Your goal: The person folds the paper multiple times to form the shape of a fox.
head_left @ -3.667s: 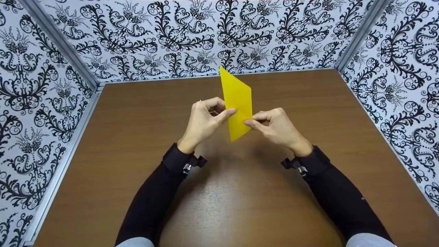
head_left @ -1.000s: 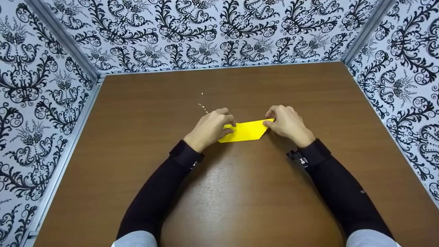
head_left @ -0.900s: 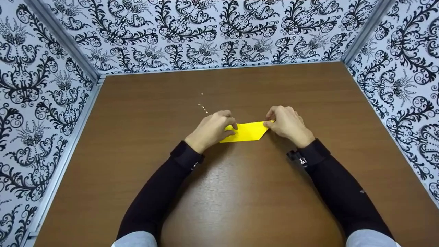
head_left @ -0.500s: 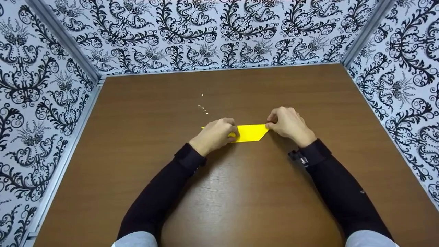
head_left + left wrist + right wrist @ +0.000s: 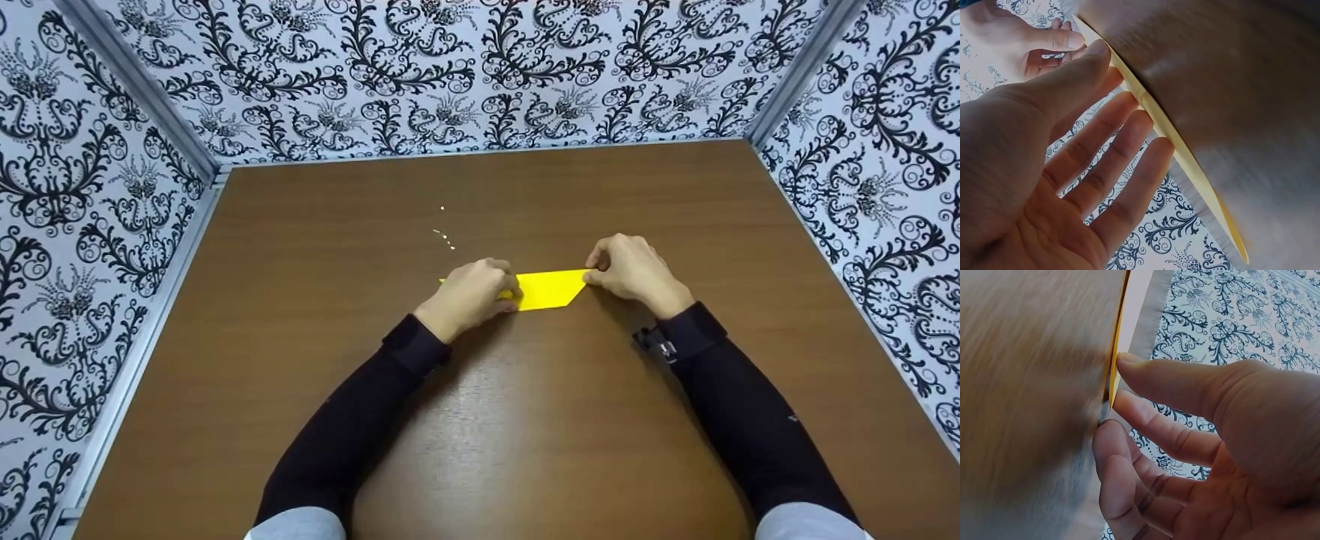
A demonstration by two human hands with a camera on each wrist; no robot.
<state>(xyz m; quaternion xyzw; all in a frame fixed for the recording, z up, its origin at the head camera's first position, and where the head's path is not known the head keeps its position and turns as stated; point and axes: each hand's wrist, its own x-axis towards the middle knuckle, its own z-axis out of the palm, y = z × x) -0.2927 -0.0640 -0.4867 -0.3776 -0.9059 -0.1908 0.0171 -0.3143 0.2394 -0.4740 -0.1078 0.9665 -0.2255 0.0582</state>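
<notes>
A yellow folded paper lies low over the wooden table, a long strip with a slanted right end. My left hand rests across its left part, hiding much of it; only a small tip shows beyond the knuckles. In the left wrist view, the fingertips press along the paper, the fingers fairly straight and spread, the thumb on the fold too. My right hand pinches the far right corner between thumb and index finger. From the right wrist the paper appears edge-on, its pointed corner at the fingertips.
The brown wooden table has a shiny patch toward the front. Small pale specks show on it beyond the left hand. White walls with black scroll patterns enclose the back and both sides, with grey metal strips at the corners.
Earlier the yellow paper stood upright in both hands in the air; it was then lowered to the table. Over the last second, my left hand slid slightly right along it.
</notes>
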